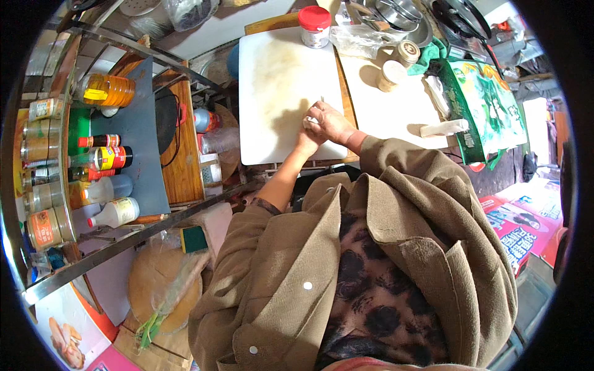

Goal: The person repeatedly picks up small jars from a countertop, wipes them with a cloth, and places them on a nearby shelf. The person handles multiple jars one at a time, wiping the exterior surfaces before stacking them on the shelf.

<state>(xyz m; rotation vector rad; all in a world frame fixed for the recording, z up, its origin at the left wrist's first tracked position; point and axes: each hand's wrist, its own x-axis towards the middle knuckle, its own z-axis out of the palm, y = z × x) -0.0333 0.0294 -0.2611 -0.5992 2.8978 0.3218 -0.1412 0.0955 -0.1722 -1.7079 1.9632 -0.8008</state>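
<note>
My two hands meet above the front part of a large white cutting board point(260, 80). My right hand point(331, 122) is closed and lies over my left hand point(307, 137), whose fingers are curled and mostly covered. A small whitish bit point(313, 120) shows between the fingers; its kind is too small to make out. A tiny tip pokes up past the right knuckles. Faint yellowish stains mark the board, and the hands' shadow falls on it. At the board's far right corner stands a white tub with a red lid point(315, 28).
Right of the board are two jars point(391, 75), a clear plastic bag point(356, 41), metal pans point(396, 15) and a green shopping bag point(489, 105). Left, a metal rack holds an oil bottle point(106, 90) and several seasoning bottles. Below left, spring onions point(150, 324) lie near a round wooden board point(148, 272).
</note>
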